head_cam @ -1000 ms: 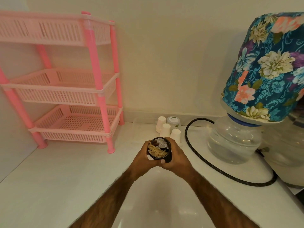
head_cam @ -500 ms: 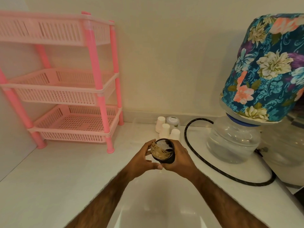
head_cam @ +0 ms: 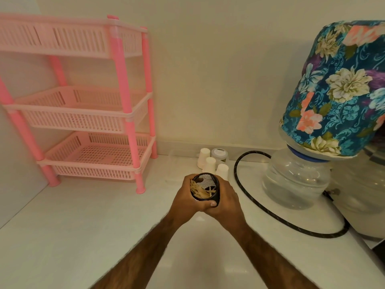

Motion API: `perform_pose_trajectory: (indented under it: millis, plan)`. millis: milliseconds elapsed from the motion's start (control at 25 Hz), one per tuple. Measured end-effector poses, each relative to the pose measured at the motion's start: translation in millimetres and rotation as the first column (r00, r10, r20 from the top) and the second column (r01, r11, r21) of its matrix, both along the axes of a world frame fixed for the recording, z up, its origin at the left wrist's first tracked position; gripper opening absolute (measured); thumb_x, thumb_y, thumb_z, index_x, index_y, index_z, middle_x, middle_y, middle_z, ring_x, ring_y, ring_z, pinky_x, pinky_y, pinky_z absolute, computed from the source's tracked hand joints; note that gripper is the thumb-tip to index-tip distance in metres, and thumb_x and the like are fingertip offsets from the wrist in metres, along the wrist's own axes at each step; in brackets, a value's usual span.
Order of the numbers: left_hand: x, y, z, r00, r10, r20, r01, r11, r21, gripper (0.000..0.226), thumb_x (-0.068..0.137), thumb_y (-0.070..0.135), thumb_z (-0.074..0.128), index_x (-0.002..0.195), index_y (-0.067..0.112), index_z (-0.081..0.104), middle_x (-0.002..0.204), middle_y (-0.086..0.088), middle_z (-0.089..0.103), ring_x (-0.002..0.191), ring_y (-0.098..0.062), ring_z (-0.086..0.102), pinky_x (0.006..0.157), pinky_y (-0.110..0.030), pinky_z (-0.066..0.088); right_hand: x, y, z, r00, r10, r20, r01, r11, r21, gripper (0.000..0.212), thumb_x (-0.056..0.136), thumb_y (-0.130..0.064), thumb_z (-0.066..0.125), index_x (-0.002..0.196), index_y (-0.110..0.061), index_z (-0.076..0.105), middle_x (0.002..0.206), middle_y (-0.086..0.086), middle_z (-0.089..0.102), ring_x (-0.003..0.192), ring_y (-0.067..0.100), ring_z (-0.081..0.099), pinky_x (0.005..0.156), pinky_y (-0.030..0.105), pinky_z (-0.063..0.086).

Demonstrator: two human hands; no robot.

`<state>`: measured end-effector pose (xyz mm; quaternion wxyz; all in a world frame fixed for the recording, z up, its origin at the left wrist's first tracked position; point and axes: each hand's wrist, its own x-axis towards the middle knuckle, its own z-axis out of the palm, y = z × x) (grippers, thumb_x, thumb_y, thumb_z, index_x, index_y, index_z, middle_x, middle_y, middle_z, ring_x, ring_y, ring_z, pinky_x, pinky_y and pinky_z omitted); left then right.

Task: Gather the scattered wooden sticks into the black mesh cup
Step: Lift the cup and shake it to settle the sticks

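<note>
Two bare forearms reach in from the near edge of the white countertop [head_cam: 83, 226]. Left hand [head_cam: 185, 202] and right hand [head_cam: 226, 202] both wrap one round black mesh cup [head_cam: 206, 180], fingers curled on its sides, thumbs meeting at the front. The cup is mid-counter, tilted with its mouth toward the camera; whether it touches the surface can't be told. Inside is one bunch of thin wooden sticks [head_cam: 199, 191], count unclear. Just behind stand three small upside-down white paper cups [head_cam: 210, 164] and one small lidded jar [head_cam: 218, 153]. Right: one looped black hose [head_cam: 245, 197], one clear plastic water jug [head_cam: 295, 180] under a floral fabric cover [head_cam: 337, 90]. Far left corner: one pink plastic three-tier rack [head_cam: 125, 80].
</note>
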<state>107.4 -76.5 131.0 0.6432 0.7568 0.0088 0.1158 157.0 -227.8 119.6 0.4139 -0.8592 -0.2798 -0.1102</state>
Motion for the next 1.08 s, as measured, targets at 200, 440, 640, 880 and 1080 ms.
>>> perform_pose_trajectory:
  millis: [200, 440, 640, 880, 1080]
  plan:
    - [-1.7, 9.9, -0.9, 0.994, -0.054, -0.099, 0.053, 0.999, -0.014, 0.111, 0.053, 0.031, 0.097, 0.145, 0.035, 0.034, 0.141, 0.013, 0.05, 0.126, -0.011, 0.053, 0.093, -0.031, 0.058, 6.3, -4.1, 5.1, 0.987, -0.117, -0.109, 0.124, 0.991, 0.06, 0.091, 0.058, -0.055, 0.084, 0.134, -0.036, 0.038, 0.128, -0.011, 0.055, 0.119, 0.009, 0.05, 0.099, 0.043, 0.051]
    - [-13.2, 21.8, -3.1, 0.971, -0.123, -0.206, 0.135, 0.99, 0.046, 0.118, 0.055, 0.035, 0.095, 0.152, 0.035, 0.027, 0.151, 0.013, 0.04, 0.134, -0.014, 0.046, 0.1, -0.045, 0.054, 9.7, -12.3, 16.5, 0.991, 0.028, -0.134, -0.028, 1.0, 0.0, 0.087, 0.056, -0.053, 0.083, 0.126, -0.058, 0.032, 0.118, -0.038, 0.045, 0.117, 0.0, 0.05, 0.099, 0.033, 0.05]
    - [-14.1, 16.5, 1.5, 0.972, -0.156, -0.178, 0.164, 0.986, 0.031, 0.101, 0.058, 0.027, 0.094, 0.144, 0.032, 0.041, 0.144, 0.008, 0.049, 0.134, -0.016, 0.047, 0.103, -0.047, 0.051, 5.0, -11.6, 14.3, 0.948, 0.15, -0.28, -0.116, 0.984, 0.133, 0.086, 0.053, -0.042, 0.089, 0.118, -0.063, 0.037, 0.117, -0.039, 0.05, 0.117, -0.005, 0.052, 0.085, 0.01, 0.051]
    - [-10.7, 15.8, 2.3, 0.978, -0.152, -0.145, 0.151, 0.988, -0.018, 0.09, 0.06, 0.023, 0.092, 0.139, 0.027, 0.049, 0.132, 0.003, 0.06, 0.127, -0.016, 0.054, 0.096, -0.041, 0.056, -4.0, -8.3, 14.4, 0.918, 0.214, -0.334, -0.146, 0.965, 0.219, 0.082, 0.055, -0.042, 0.091, 0.12, -0.058, 0.045, 0.118, -0.033, 0.056, 0.117, -0.007, 0.053, 0.084, 0.01, 0.05]
    - [-9.1, 13.7, 1.7, 0.983, -0.133, -0.128, 0.129, 0.991, -0.033, 0.08, 0.064, 0.021, 0.093, 0.134, 0.025, 0.054, 0.125, 0.003, 0.066, 0.121, -0.018, 0.06, 0.098, -0.043, 0.055, -3.6, -8.4, 13.0, 0.909, 0.23, -0.347, -0.173, 0.967, 0.189, 0.08, 0.059, -0.032, 0.086, 0.123, -0.057, 0.043, 0.118, -0.033, 0.056, 0.117, -0.005, 0.054, 0.088, 0.013, 0.051]
